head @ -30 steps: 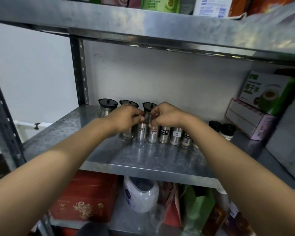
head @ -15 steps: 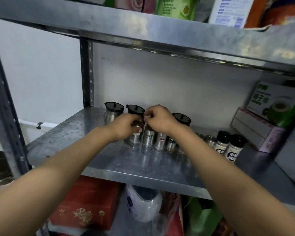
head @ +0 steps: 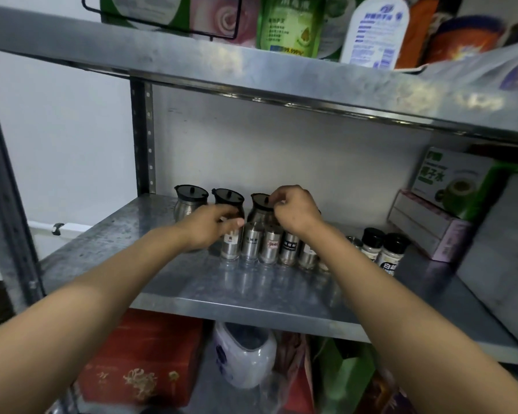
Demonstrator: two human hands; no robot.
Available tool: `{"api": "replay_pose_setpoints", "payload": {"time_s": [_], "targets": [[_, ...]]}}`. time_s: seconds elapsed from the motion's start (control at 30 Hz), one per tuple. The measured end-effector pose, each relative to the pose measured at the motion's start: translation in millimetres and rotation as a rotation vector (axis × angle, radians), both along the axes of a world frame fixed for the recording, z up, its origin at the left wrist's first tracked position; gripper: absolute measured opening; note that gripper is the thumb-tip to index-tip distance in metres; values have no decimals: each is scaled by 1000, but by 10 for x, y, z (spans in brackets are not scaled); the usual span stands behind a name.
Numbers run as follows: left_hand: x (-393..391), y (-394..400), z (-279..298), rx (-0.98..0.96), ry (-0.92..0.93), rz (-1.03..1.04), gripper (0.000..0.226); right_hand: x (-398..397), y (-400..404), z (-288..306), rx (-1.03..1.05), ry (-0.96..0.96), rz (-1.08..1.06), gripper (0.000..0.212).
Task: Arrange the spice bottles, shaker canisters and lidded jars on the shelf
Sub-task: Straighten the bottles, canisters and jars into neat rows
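Note:
Three lidded jars with black lids stand at the back of the metal shelf (head: 192,282): one far left (head: 190,201), a second (head: 227,198) beside it, a third (head: 258,209) on the right. In front runs a row of steel shaker canisters (head: 271,245). My left hand (head: 208,230) grips the leftmost shaker canister (head: 231,245), thumb across its top. My right hand (head: 296,210) is above the row, its curled fingertips pinching the third jar's lid. Two black-capped spice bottles (head: 383,249) stand to the right, partly behind my right forearm.
A green and white box (head: 455,180) sits on a pink box (head: 425,222) at the shelf's right end. The upper shelf (head: 281,73) hangs low overhead, loaded with bottles and bags. A red box (head: 138,360) and a white jar (head: 243,357) are below.
My right hand has lifted from the shaker tops up to the third jar's lid. My left hand has stayed at the leftmost canister.

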State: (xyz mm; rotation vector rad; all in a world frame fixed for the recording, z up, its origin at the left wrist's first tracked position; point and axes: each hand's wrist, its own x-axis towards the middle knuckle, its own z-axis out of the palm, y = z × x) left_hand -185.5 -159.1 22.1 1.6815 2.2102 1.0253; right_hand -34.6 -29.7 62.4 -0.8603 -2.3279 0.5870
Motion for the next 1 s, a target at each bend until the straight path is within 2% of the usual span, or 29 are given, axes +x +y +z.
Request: {"api": "replay_pose_setpoints", "payload": {"time_s": [0.1, 0.23, 0.33, 0.5, 0.63, 0.7, 0.77, 0.9, 1.0], "targets": [[-75, 62, 43, 38, 39, 69, 40, 79, 205, 34, 7, 7, -54, 33], [-161, 256, 198, 65, 237, 52, 28, 175, 499, 126, 20, -53, -85, 28], [-198, 528, 308, 11, 310, 30, 30, 186, 712, 152, 63, -142, -95, 28], [-176, 937, 434, -122, 362, -21, 29, 89, 1068, 90, 46, -119, -107, 29], [-111, 1096, 436, -204, 360, -49, 31, 16, 1316, 35, -6, -224, -95, 12], [-126, 1149, 396, -208, 365, -40, 33, 10, 1407, -8, -72, -275, -58, 39], [-129, 1207, 353, -214, 374, -26, 30, 18, 1486, -35, -91, -292, -56, 55], [-135, 1298, 332, -181, 394, 2, 26, 19, 1566, -29, -77, -371, -3, 63], [-176, 1350, 321, -173, 375, -9, 21, 11, 1606, -36, -96, -338, 27, 64]]}}
